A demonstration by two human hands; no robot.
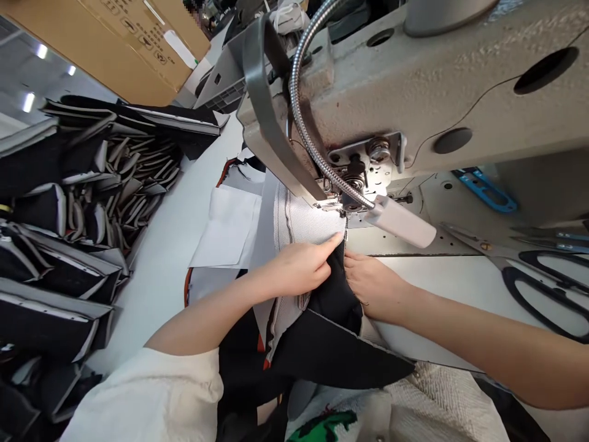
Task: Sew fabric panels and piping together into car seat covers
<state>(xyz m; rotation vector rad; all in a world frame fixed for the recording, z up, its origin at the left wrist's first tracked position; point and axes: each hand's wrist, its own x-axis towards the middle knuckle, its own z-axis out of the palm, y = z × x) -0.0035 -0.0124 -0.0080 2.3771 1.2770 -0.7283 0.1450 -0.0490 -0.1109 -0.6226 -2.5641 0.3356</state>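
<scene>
Under the needle area of a sewing machine (354, 184) lies a layered fabric piece (317, 224), light grey mesh on top with black cloth (335, 362) hanging towards my lap. My left hand (306, 265) rests on the fabric, index finger stretched out towards the seam edge just in front of the presser foot, other fingers curled under. On the right side, my right hand (372, 285) lies against the black cloth's edge, its fingertips at the border; its thumb and what it may pinch are hidden.
Bundles of black and grey fabric pieces (133, 166) pile up at left. Large scissors (510, 258) and a blue-handled cutter (485, 189) lie right of the needle. A lamp (405, 224) on a metal gooseneck hangs close above the hands. Behind stands a cardboard box (115, 46).
</scene>
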